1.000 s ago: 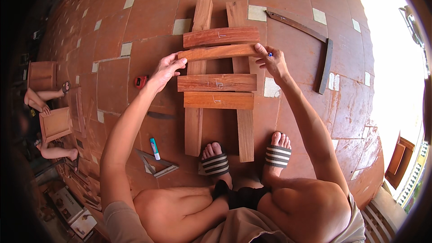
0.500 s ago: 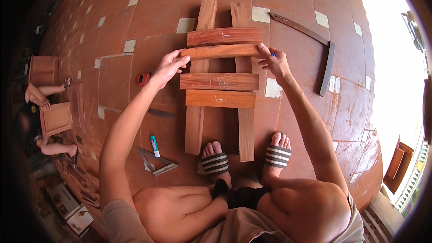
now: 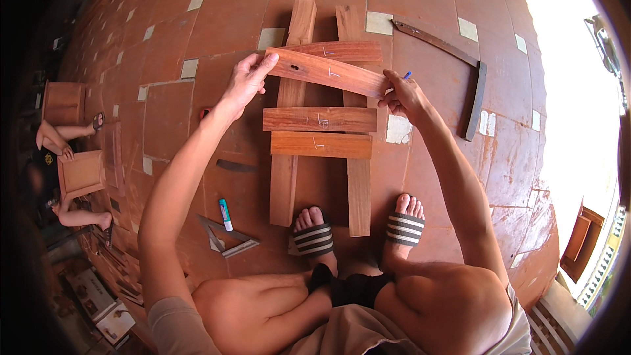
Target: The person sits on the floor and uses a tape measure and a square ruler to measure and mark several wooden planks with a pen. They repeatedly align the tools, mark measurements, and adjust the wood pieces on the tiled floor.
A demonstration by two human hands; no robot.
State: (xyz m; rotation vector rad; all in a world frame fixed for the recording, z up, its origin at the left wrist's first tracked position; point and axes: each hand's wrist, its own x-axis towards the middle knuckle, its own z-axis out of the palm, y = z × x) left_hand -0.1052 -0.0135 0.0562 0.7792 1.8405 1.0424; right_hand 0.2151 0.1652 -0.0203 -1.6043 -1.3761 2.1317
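Note:
Between my two hands a reddish wooden board [image 3: 322,73] is held by its ends, tilted with its left end farther off. A chalk mark and a small dark hole show on its face. My left hand [image 3: 248,79] pinches the left end, thumb on top. My right hand [image 3: 402,95] grips the right end, and a thin blue pen [image 3: 407,75] sticks out from its fingers. Partly behind the held board lies another marked board [image 3: 361,50]. Two more marked boards, one [image 3: 342,119] above the other [image 3: 322,145], lie across two long wooden beams [image 3: 284,190] [image 3: 359,197].
A dark carpenter's square [image 3: 478,95] lies to the right on the tiled floor [image 3: 230,20]. At left are a triangular square [image 3: 238,248], a teal-and-white marker [image 3: 225,214] and a dark flat blade-like piece [image 3: 235,166]. A person [image 3: 66,151] sits at far left beside wooden panels.
The held board has turned so its marked face shows, its left end rising away and its right end dropping nearer. My left hand has moved farther off, and my right hand slightly nearer.

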